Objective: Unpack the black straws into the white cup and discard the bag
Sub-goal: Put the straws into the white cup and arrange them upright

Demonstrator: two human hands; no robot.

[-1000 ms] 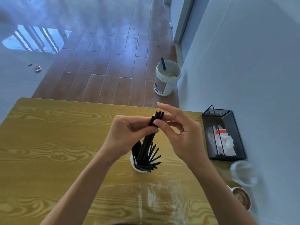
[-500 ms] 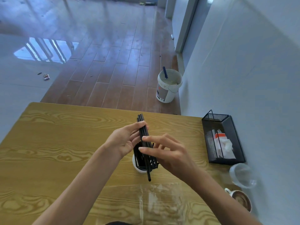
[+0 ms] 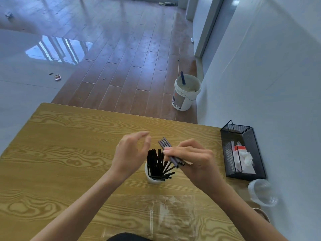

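Observation:
A white cup (image 3: 150,176) stands mid-table with several black straws (image 3: 157,162) leaning in it. My right hand (image 3: 192,160) grips a small bundle of black straws (image 3: 165,143), tilted up to the left just above and right of the cup. Left of the cup hovers my left hand (image 3: 130,153), fingers curled apart and holding nothing. A clear plastic bag (image 3: 170,213) lies flat on the table in front of the cup.
A black mesh basket (image 3: 257,171) with white packets sits at the table's right edge by the wall. Near it are a clear plastic cup (image 3: 263,192) and a coffee mug (image 3: 262,214). A white bucket (image 3: 185,94) stands on the floor beyond the table.
My left hand has let go of the straw bundle and opened. The right hand alone now holds the bundle, tilted to the right above the cup.

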